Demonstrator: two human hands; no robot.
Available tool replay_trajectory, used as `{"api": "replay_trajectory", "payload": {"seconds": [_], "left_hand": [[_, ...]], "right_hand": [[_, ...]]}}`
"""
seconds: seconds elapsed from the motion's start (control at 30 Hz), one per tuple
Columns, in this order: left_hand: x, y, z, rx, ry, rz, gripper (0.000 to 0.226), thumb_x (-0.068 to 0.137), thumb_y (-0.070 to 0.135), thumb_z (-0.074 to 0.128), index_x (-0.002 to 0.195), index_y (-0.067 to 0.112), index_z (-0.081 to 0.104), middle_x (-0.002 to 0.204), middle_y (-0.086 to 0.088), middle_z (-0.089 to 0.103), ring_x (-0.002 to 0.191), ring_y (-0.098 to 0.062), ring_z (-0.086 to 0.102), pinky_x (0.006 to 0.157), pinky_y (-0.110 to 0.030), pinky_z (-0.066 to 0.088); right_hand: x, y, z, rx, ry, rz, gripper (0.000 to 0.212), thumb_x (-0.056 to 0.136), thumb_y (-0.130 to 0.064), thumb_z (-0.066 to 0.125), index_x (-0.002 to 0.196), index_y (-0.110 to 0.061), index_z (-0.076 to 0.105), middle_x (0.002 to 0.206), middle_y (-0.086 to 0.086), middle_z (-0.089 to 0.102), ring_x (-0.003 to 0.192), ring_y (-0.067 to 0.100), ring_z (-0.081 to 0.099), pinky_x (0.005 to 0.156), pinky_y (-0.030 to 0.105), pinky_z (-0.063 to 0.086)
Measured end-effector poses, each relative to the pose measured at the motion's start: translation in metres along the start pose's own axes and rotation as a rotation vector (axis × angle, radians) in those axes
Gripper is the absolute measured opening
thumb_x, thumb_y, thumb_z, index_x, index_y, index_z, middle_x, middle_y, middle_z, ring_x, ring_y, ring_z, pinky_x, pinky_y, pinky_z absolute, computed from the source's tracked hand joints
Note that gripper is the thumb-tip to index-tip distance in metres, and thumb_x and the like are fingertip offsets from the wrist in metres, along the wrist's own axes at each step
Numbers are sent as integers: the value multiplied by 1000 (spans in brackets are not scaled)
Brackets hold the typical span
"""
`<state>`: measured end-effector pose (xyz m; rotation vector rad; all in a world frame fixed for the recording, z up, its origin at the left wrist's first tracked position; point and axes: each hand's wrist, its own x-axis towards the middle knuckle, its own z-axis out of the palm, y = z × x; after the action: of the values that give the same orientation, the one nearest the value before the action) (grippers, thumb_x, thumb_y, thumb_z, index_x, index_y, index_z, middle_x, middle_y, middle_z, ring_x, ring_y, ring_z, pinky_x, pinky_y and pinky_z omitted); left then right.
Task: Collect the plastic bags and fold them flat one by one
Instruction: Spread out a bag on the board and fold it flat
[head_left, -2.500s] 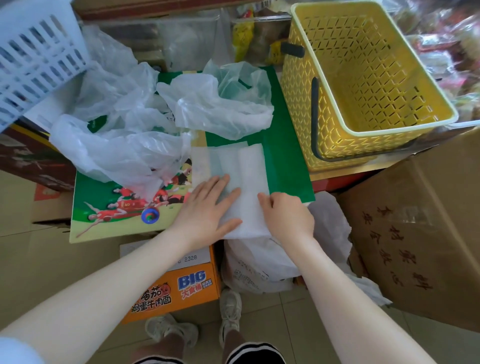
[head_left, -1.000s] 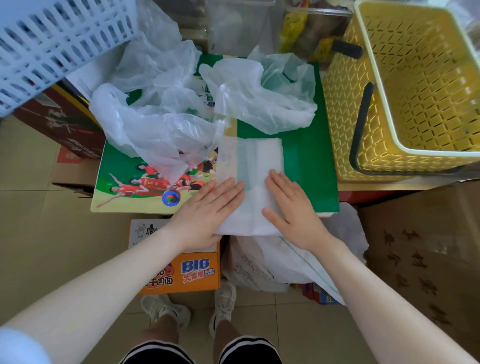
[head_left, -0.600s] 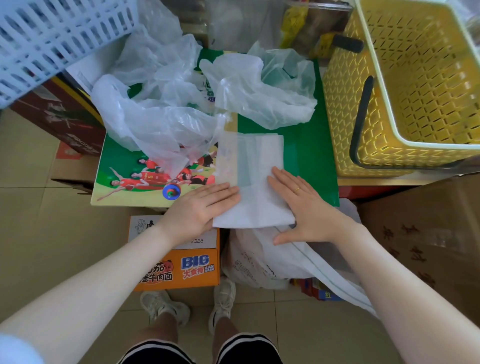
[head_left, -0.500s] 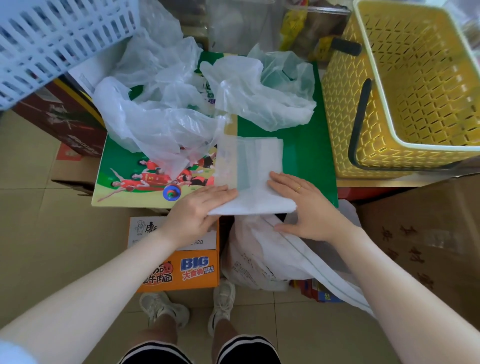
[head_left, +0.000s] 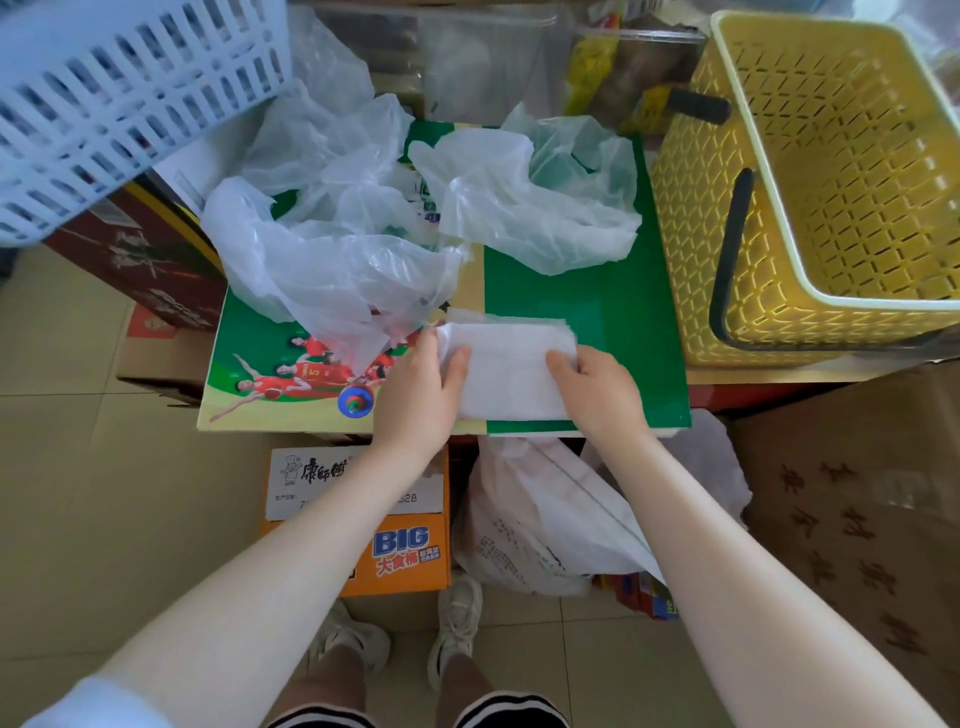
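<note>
One folded bag (head_left: 511, 374): white, flat on the green worktop (head_left: 613, 322), near edge.
Left hand (head_left: 423, 387): grip pinches its 9 o'clock end, thumb on top.
Right hand (head_left: 597, 384): fingers curled over its 3 o'clock end.
Loose bags (head_left: 337, 260): crumpled at 11 o'clock.
Yellow basket (head_left: 831, 182): 2 o'clock.

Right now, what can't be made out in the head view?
- Fingertips of the left hand and right hand: tucked under the folded bag.
- Count of crumpled bags: translucent and overlapping.
- Yellow basket and blue crate: cut off by the frame edges.
- Items behind the bags: blurred.
</note>
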<state>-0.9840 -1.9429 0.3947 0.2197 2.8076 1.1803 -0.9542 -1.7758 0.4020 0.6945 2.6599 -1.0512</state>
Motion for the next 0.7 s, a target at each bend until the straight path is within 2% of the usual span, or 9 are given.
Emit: {"api": "replay_trajectory", "payload": {"seconds": [0.13,0.23,0.33,0.4,0.47,0.53,0.57,0.63,0.7], "left_hand": [[14,3,2,227,27,73,29,100,24,37,97,1,55,65,-6,50,61,-24,43,50,-31,26],[22,6,4,407,-22,103,32,101,26,33,108,3,54,68,-10,53,60,-26,46,48,-30,28],[27,10,5,484,-11,64,35,95,28,47,118,1,47,77,-18,63,66,-34,60,42,-29,29],[26,3,8,574,96,201,47,79,18,67,117,0,47,93,-21,60,79,-35,60,56,-35,42],[23,-8,15,589,194,509,45,73,4,62,114,3,46,113,-19,47,99,-35,47,82,-43,37],[24,-18,19,575,75,792,35,80,4,46,114,4,53,124,-18,47,114,-34,41,98,-41,26],[26,-22,18,580,-30,836,36,85,10,40,116,3,57,129,-17,51,120,-33,43,103,-40,22],[28,-22,9,596,-303,728,52,91,29,28,132,3,47,142,-13,42,133,-29,37,110,-34,9],[31,-25,3,602,-443,607,70,87,48,8,146,10,14,152,-3,3,142,-18,5,113,-27,-8]], "right_hand": [[9,-8,2,-42,44,110,32,94,-41,37,77,-14,43,77,0,48,80,27,48,73,35,36],[10,-13,3,-133,129,139,37,97,-41,33,91,-8,48,90,11,56,80,29,50,67,34,37],[11,-13,5,-271,177,119,34,99,-34,32,100,-4,49,96,16,61,79,31,53,63,33,36],[12,-14,6,-333,185,109,33,99,-34,32,102,-5,47,97,16,61,76,30,52,61,32,36],[12,-14,8,-384,197,94,32,100,-35,31,103,-6,45,97,15,62,75,30,53,59,31,35],[12,-13,12,-457,216,68,34,100,-37,30,106,-7,43,98,15,63,82,32,60,58,30,34],[12,-14,13,-499,217,54,35,100,-38,29,108,-7,42,98,14,63,85,33,61,58,30,34],[9,-13,14,-570,214,36,37,100,-40,27,108,-7,42,96,13,65,84,33,63,57,30,33],[9,-8,11,-598,233,61,38,100,-41,30,107,-6,42,93,13,66,80,31,63,59,30,32]]}}
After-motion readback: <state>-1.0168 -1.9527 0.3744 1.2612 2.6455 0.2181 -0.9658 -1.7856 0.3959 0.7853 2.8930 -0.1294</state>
